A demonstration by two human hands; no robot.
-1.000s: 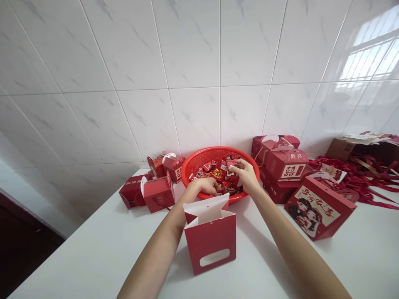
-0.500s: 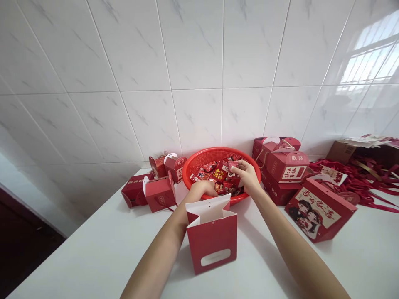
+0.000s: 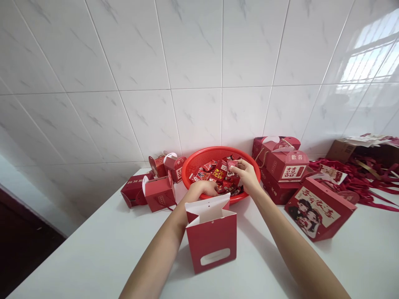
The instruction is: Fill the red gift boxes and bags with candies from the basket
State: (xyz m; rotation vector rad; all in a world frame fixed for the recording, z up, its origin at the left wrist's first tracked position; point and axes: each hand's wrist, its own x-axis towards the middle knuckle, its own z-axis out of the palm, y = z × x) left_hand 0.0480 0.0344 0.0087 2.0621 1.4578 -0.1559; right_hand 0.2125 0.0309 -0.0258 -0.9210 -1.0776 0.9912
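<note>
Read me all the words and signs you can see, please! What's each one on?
"歡喜": end flap of the upper right-hand box.
"囍": white label on that same box.
"喜": last character on the picture box; its other lettering is too stylised to read surely.
Too small or blurred: wrapped candies, left-hand boxes, card on the ribbons.

The basket [image 3: 205,154] was made of glossy plastic (finely perforated). The front box [image 3: 212,237] was formed of matt card.

Sweets [image 3: 219,174] in basket [image 3: 207,155] behind box [image 3: 212,243]
</note>
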